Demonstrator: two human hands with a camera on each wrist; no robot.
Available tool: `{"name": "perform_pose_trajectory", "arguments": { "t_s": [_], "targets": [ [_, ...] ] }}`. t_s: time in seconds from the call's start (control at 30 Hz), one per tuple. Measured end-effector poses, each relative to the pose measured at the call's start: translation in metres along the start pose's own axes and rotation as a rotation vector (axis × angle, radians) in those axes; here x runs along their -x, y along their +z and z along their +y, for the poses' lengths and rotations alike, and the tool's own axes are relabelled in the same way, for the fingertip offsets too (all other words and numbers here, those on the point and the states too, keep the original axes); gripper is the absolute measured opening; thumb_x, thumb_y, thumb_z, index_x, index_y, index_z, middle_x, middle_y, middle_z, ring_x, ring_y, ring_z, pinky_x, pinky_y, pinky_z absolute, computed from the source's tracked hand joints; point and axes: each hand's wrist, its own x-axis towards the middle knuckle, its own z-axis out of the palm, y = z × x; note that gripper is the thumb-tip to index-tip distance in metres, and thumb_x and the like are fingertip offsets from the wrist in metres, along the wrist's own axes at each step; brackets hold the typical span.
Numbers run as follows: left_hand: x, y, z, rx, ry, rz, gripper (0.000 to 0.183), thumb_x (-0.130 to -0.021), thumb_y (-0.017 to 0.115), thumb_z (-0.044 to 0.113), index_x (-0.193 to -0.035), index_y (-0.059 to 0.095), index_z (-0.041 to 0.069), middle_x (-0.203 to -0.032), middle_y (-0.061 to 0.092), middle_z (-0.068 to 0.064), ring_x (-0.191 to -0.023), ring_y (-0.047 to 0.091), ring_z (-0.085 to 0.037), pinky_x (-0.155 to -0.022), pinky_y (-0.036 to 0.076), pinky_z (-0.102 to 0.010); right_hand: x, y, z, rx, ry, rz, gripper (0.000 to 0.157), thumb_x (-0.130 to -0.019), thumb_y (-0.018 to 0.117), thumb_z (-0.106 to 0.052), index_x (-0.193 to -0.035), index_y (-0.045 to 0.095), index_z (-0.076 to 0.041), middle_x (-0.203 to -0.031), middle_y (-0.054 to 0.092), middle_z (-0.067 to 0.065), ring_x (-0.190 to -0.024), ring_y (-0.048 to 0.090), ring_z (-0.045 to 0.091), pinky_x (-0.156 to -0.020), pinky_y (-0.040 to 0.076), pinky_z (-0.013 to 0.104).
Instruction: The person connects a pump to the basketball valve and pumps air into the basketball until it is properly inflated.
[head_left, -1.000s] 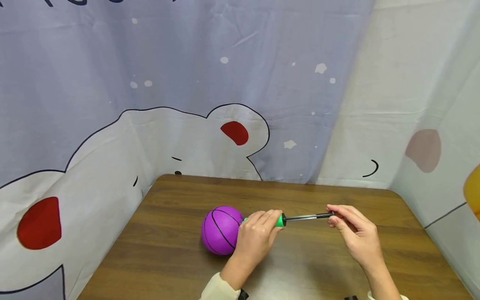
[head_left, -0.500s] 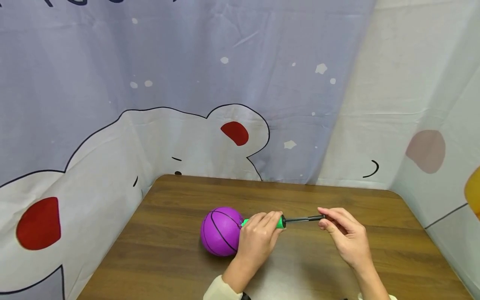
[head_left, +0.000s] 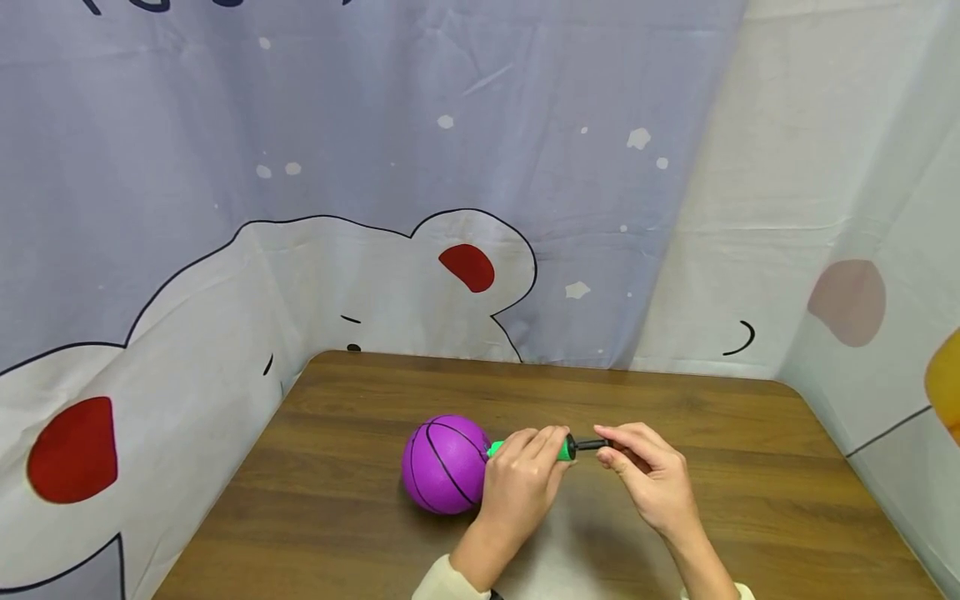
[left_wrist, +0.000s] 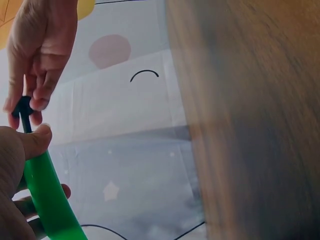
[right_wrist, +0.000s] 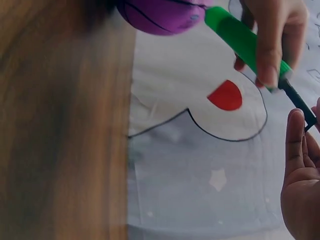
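Note:
A purple ball (head_left: 444, 465) with black seam lines sits on the wooden table. Against its right side points the tip of a green hand pump (left_wrist: 49, 195), lying level. My left hand (head_left: 517, 483) grips the pump's green barrel, fingers wrapped over it. At the other end, my right hand (head_left: 651, 475) pinches the black handle (right_wrist: 309, 120) between thumb and fingers. Only a short stretch of the dark rod shows between barrel and handle. In the right wrist view the pump's narrow end meets the ball at its valve side.
The brown wooden table (head_left: 337, 533) runs under both hands. Behind and beside it hangs a printed curtain (head_left: 360, 275) with white cartoon shapes and red patches, meeting the table's back edge.
My right hand has moved left toward my left hand, sliding the pump rod into the barrel. The left hand and the ball have stayed almost in place.

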Motion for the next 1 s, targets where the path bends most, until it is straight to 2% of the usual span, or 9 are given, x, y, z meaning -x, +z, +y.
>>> {"name": "perform_pose_trajectory", "arguments": {
  "t_s": [0.23, 0.37, 0.57, 0.67, 0.8, 1.0],
  "targets": [
    [0.000, 0.001, 0.001, 0.003, 0.019, 0.026, 0.045, -0.074, 0.089, 0.026, -0.114, 0.075, 0.013, -0.108, 0.076, 0.003, -0.089, 0.070, -0.014, -0.088, 0.058, -0.027, 0.005, 0.013, 0.002, 0.035, 0.059, -0.026, 0.037, -0.080, 0.067, 0.025, -0.114, 0.070, 0.011, -0.099, 0.064, 0.022, -0.086, 0.066, 0.006, -0.069, 0.059, 0.019],
    [0.000, 0.001, 0.001, 0.020, 0.019, 0.017, 0.043, -0.077, 0.087, 0.029, -0.116, 0.074, 0.014, -0.110, 0.076, 0.005, -0.089, 0.070, -0.013, -0.086, 0.058, -0.026, 0.004, 0.010, -0.001, 0.064, 0.048, -0.033, 0.037, -0.079, 0.067, 0.025, -0.113, 0.070, 0.012, -0.098, 0.065, 0.020, -0.084, 0.066, 0.007, -0.068, 0.059, 0.019],
    [0.002, 0.002, -0.002, 0.017, 0.020, -0.013, 0.037, -0.084, 0.081, 0.035, -0.114, 0.072, 0.016, -0.109, 0.074, 0.008, -0.089, 0.069, -0.011, -0.084, 0.059, -0.025, 0.000, 0.006, -0.006, 0.153, 0.059, -0.047, 0.036, -0.080, 0.068, 0.024, -0.113, 0.070, 0.010, -0.104, 0.068, 0.012, -0.085, 0.067, 0.008, -0.067, 0.059, 0.020],
    [0.002, 0.001, -0.005, 0.016, 0.003, -0.042, 0.037, -0.085, 0.079, 0.037, -0.115, 0.071, 0.017, -0.109, 0.073, 0.008, -0.090, 0.069, -0.011, -0.084, 0.059, -0.026, -0.002, 0.000, -0.010, 0.168, 0.053, -0.029, 0.036, -0.080, 0.067, 0.024, -0.112, 0.070, 0.010, -0.105, 0.068, 0.014, -0.084, 0.067, 0.008, -0.068, 0.059, 0.019],
    [0.001, -0.001, -0.008, 0.014, -0.022, -0.059, 0.038, -0.085, 0.079, 0.038, -0.117, 0.071, 0.018, -0.110, 0.074, 0.008, -0.092, 0.069, -0.012, -0.085, 0.059, -0.028, -0.007, -0.015, -0.014, 0.147, 0.018, 0.016, 0.037, -0.078, 0.065, 0.029, -0.112, 0.068, 0.014, -0.105, 0.067, 0.018, -0.082, 0.067, 0.008, -0.069, 0.057, 0.016],
    [0.001, -0.002, -0.012, 0.009, -0.023, -0.029, 0.040, -0.083, 0.080, 0.038, -0.116, 0.071, 0.017, -0.107, 0.074, 0.007, -0.090, 0.069, -0.012, -0.087, 0.058, -0.028, -0.013, -0.040, -0.020, -0.012, -0.001, 0.071, 0.030, -0.083, 0.059, 0.029, -0.112, 0.062, 0.023, -0.108, 0.067, 0.020, -0.084, 0.068, 0.011, -0.072, 0.057, 0.017]
  ]
}}
